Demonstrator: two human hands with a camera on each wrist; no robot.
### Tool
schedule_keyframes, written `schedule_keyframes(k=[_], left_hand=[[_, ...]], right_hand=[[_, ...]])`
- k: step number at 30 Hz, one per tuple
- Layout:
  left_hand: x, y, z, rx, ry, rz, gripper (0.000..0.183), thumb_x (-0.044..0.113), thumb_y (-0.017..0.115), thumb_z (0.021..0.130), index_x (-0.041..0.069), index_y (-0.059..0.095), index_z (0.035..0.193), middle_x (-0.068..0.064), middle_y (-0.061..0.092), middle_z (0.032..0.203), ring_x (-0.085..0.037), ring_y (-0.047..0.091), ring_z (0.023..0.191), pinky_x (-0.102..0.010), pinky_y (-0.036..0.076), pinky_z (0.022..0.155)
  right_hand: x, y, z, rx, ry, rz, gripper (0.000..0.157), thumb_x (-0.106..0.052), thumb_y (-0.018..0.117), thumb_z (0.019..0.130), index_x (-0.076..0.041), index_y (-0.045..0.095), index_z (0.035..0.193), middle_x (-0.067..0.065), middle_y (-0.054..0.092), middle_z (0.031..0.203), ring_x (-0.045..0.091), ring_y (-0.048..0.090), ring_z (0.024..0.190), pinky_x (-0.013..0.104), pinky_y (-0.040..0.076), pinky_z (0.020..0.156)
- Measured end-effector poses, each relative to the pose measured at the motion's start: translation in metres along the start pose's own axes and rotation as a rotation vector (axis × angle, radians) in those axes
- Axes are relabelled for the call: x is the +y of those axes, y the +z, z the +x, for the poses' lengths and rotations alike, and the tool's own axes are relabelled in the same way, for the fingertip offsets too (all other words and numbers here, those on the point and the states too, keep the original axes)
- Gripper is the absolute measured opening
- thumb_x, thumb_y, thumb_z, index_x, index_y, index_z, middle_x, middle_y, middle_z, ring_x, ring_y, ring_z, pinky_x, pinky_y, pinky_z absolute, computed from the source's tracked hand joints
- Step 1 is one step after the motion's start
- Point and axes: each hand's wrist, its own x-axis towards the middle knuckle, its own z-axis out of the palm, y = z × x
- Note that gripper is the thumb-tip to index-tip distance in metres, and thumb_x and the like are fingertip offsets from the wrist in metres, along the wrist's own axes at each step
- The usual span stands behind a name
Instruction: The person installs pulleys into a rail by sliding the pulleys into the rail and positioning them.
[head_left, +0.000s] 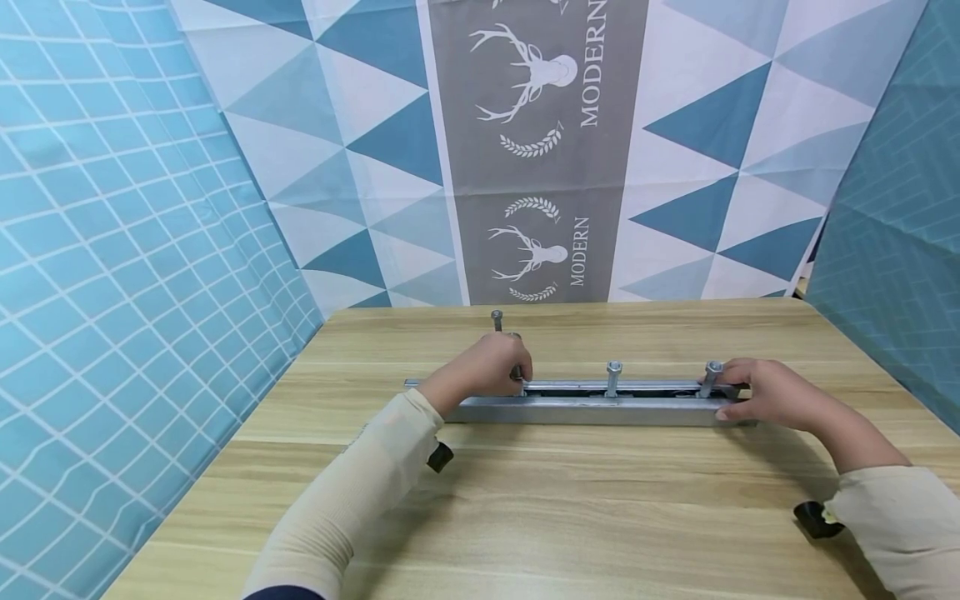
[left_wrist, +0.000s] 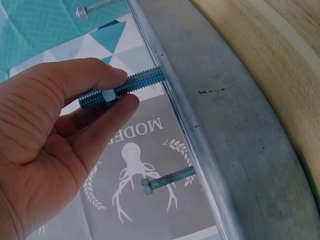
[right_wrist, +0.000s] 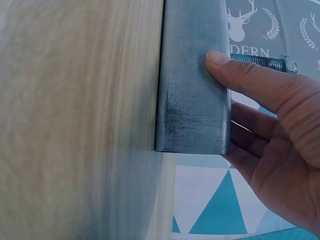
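Note:
A long grey metal channel [head_left: 592,411] lies across the table, with several threaded bolts standing up from its slot. Near its left part, my left hand [head_left: 491,365] pinches a hex nut [left_wrist: 109,95] between thumb and fingertips. This nut sits partway along an upright threaded rod [left_wrist: 145,79], whose end sticks out past it. My right hand [head_left: 776,396] grips the channel's right end, thumb on the near side wall and the other fingers behind. Close beside that hand stands a bolt with a nut at its top [right_wrist: 287,65]. Another bolt [head_left: 613,377] stands between the hands.
A further bolt [head_left: 497,320] shows above the left hand. The wood-grain table [head_left: 570,508] extends in front of the channel. A patterned cloth [head_left: 536,167] hangs behind it, with a blue gridded cloth [head_left: 112,250] on the left and a teal one [head_left: 900,208] on the right.

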Motion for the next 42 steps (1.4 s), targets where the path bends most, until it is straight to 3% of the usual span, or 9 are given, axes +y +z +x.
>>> schedule_keyframes(k=[7,17,26,34,42], left_hand=[[0.0,-0.003,-0.003,-0.024,-0.053,-0.042,0.017,0.001,0.072,0.078,0.007,0.077,0.094,0.0,0.071,0.091,-0.012,0.063,0.085,-0.026,0.051,0.077],[-0.004,-0.011,-0.007,-0.042,-0.082,-0.038,0.018,0.004,0.074,0.079,0.007,0.071,0.096,-0.005,0.067,0.089,-0.013,0.058,0.077,-0.029,0.049,0.072],[-0.015,-0.019,-0.009,0.026,-0.002,-0.016,0.019,-0.003,0.069,0.076,0.005,0.071,0.093,-0.001,0.065,0.085,-0.016,0.057,0.071,-0.025,0.046,0.065],[-0.026,-0.023,-0.01,0.058,-0.12,-0.048,0.02,0.0,0.07,0.081,0.005,0.073,0.101,-0.006,0.069,0.096,-0.021,0.064,0.082,-0.028,0.052,0.073],[-0.038,-0.02,-0.003,0.117,-0.173,-0.017,0.023,0.002,0.071,0.083,0.0,0.071,0.106,-0.014,0.067,0.1,-0.026,0.064,0.09,-0.033,0.052,0.078]], right_hand=[[-0.001,0.0,0.001,0.002,-0.004,0.004,0.036,-0.021,0.085,0.072,-0.001,0.073,0.1,0.019,0.064,0.107,0.037,0.062,0.097,0.051,0.051,0.077],[-0.002,0.001,0.001,0.005,-0.004,0.002,0.033,-0.02,0.085,0.073,-0.002,0.074,0.099,0.013,0.065,0.104,0.032,0.063,0.094,0.047,0.052,0.075],[-0.001,0.0,0.002,0.001,-0.002,0.001,0.036,-0.02,0.085,0.072,0.0,0.073,0.1,0.021,0.064,0.11,0.039,0.062,0.099,0.052,0.051,0.078],[0.0,0.001,0.003,-0.003,-0.007,0.004,0.035,-0.02,0.085,0.072,-0.001,0.073,0.098,0.018,0.065,0.107,0.036,0.062,0.096,0.05,0.051,0.076],[0.001,0.001,0.001,0.01,-0.012,0.002,0.033,-0.02,0.085,0.072,-0.003,0.074,0.097,0.015,0.065,0.105,0.033,0.063,0.093,0.047,0.052,0.074]])
